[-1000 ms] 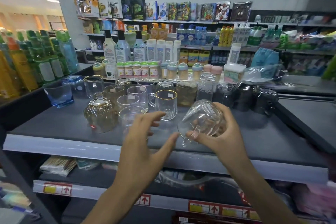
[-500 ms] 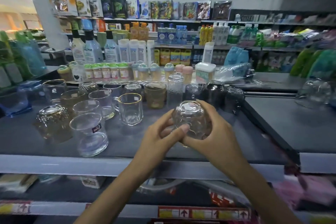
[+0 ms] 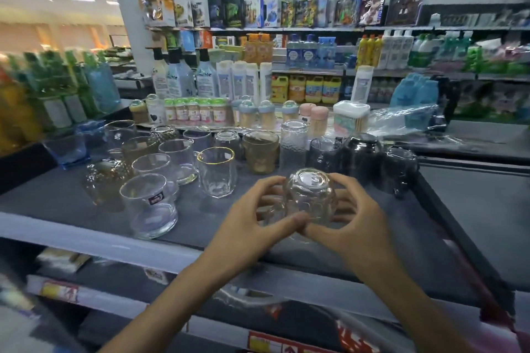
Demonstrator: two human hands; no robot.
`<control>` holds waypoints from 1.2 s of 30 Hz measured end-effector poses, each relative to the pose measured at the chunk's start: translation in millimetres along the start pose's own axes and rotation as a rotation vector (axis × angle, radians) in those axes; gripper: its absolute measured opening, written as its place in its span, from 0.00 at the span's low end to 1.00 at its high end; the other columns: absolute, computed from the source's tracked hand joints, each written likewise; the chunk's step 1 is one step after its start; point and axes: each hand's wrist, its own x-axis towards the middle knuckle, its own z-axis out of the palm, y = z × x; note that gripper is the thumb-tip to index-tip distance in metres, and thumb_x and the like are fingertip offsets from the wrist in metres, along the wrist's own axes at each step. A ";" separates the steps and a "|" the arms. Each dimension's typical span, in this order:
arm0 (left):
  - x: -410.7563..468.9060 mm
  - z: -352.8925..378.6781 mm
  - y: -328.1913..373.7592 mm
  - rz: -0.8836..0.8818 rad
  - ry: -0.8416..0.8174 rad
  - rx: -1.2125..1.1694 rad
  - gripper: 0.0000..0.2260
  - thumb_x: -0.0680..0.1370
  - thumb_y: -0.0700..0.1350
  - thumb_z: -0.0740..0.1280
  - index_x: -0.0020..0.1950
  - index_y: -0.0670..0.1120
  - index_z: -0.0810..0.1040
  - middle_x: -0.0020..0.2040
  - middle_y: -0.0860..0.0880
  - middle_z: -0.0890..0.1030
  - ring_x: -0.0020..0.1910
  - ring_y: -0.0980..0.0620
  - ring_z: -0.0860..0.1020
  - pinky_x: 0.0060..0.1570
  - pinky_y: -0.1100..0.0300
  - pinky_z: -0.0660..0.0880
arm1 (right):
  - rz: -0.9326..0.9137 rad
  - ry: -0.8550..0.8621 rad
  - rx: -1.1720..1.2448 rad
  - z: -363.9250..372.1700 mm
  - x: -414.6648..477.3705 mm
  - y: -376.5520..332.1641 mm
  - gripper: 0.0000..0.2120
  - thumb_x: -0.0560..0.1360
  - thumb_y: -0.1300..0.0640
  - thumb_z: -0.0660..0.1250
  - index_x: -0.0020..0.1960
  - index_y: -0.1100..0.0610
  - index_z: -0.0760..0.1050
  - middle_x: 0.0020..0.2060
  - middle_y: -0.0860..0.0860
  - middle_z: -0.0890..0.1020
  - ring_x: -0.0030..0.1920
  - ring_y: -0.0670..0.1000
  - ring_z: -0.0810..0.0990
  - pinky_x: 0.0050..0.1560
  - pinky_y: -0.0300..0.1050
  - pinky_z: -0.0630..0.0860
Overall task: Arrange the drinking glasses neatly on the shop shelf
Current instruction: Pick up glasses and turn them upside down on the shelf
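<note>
A clear textured glass [image 3: 311,195] stands upside down, base up, on or just above the dark shelf [image 3: 200,215]. My left hand [image 3: 252,221] grips its left side and my right hand [image 3: 355,218] grips its right side, thumbs meeting in front. Several other glasses stand to the left and behind: a gold-rimmed mug [image 3: 216,170], a wide clear tumbler [image 3: 147,205], an amber glass [image 3: 261,152], a tall ribbed glass [image 3: 293,143], and dark smoky glasses [image 3: 362,156] at the right.
A blue square glass [image 3: 67,149] sits at the far left. Small jars [image 3: 198,110] and bottles line the shelf's back. A crumpled clear plastic bag [image 3: 407,123] lies at the back right. Bare shelf surface lies right of my hands, bounded by a raised divider [image 3: 447,209].
The glass was tilted in my right hand alone; my left hand joined it, and both hands have turned it fully upside down and lowered it toward the shelf.
</note>
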 end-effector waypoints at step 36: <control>-70.4 -120.8 -53.8 -0.036 0.250 0.424 0.25 0.79 0.56 0.70 0.74 0.61 0.66 0.64 0.62 0.76 0.55 0.59 0.79 0.51 0.52 0.79 | 0.171 -0.102 0.101 147.9 22.5 -33.7 0.42 0.59 0.60 0.87 0.70 0.49 0.75 0.59 0.48 0.84 0.59 0.49 0.84 0.58 0.39 0.81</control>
